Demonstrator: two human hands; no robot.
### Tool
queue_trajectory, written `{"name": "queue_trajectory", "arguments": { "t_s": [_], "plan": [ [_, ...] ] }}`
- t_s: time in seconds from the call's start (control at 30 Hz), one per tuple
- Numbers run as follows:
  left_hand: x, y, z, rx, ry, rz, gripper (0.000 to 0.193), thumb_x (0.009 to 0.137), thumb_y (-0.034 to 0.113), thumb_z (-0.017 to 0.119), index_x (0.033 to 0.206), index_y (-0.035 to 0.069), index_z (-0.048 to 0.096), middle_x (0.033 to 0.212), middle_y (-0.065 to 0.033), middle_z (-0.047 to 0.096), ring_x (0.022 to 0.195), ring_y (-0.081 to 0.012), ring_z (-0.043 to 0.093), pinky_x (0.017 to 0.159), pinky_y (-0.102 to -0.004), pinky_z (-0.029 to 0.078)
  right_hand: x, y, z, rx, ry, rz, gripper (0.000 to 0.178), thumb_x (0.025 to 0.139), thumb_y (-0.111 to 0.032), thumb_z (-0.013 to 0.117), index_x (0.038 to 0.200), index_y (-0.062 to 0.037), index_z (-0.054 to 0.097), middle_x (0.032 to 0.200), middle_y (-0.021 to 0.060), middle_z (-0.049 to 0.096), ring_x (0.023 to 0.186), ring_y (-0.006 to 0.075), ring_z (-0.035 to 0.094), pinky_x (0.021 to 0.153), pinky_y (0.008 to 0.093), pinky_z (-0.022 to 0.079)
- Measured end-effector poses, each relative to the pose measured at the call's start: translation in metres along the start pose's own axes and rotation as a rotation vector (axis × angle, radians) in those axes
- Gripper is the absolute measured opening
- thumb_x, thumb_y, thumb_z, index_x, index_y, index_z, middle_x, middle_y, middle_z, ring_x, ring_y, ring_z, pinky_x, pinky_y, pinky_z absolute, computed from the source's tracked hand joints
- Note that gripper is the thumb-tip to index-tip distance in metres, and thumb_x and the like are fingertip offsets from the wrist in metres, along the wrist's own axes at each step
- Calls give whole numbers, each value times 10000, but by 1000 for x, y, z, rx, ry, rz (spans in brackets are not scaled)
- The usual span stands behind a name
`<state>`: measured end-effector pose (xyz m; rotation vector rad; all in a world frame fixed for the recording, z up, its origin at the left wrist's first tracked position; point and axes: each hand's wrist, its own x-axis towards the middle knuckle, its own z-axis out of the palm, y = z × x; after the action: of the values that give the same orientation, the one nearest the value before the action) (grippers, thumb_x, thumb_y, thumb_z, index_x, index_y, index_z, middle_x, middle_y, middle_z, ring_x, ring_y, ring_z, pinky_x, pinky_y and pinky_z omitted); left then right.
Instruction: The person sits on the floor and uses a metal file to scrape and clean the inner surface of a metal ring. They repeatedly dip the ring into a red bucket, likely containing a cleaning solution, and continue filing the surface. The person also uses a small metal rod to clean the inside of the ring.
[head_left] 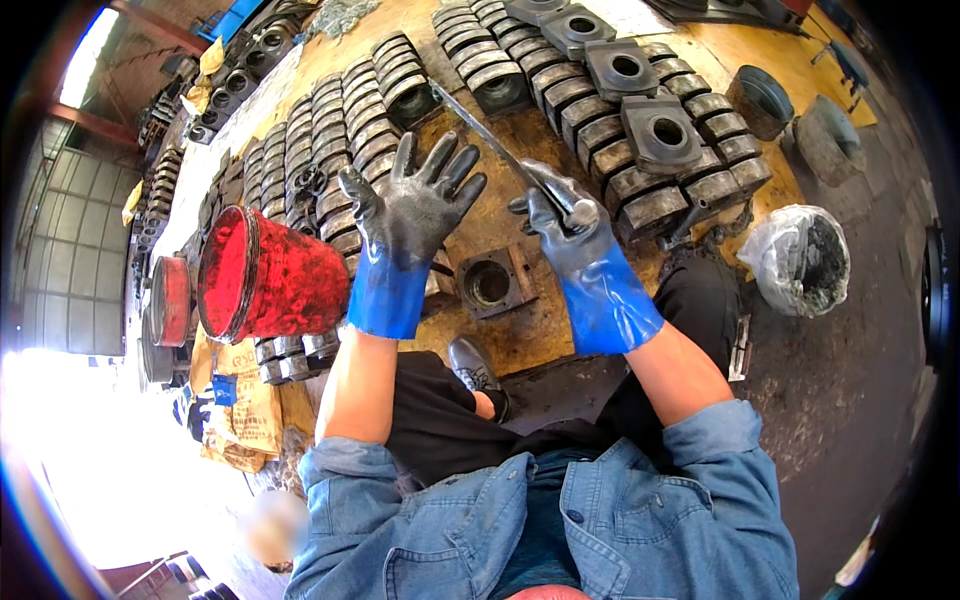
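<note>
My left hand (pixel 412 210), in a blackened blue rubber glove, is raised with its fingers spread and nothing in it. The matching gloved right hand (pixel 570 222) is closed round a long, thin metal bar (pixel 472 122). The bar slants up and to the left, its rounded end showing by my palm; whether it is a file or a scraper I cannot tell. Below and between the hands, a square metal block with a round bore (pixel 488 284) lies on the yellowish work surface (pixel 460 240). Neither hand touches that block.
A red bucket (pixel 300 280) with dark smears lies tipped beside my left wrist. Rows of curved metal blocks (pixel 350 125) stretch away ahead. More square bored blocks (pixel 663 135) sit on the right-hand rows. A plastic-lined bucket (pixel 800 262) and metal rings (pixel 828 140) stand at right.
</note>
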<state>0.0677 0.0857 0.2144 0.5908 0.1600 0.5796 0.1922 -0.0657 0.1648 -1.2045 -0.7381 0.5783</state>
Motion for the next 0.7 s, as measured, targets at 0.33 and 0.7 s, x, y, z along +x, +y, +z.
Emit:
{"name": "queue_trajectory", "arguments": {
  "t_s": [0.33,0.7],
  "plan": [
    [13,-9,-23,760,174,-200,1021,741,544,699,1467,364,4,1478,-233,205,1093,-386,546,864,-529,491,-5,2,-16,-1071,-95,-675,573,625,-45,641,1192,-110,596,797,84,646,673,276,636,576,408,504],
    [9,-28,-52,882,-125,12,983,770,452,709,1477,223,66,1482,-186,238,1180,-342,494,891,-463,485,-9,20,-3,-973,-121,-582,352,650,-225,688,994,-164,645,865,76,640,765,255,645,645,385,517]
  ]
}}
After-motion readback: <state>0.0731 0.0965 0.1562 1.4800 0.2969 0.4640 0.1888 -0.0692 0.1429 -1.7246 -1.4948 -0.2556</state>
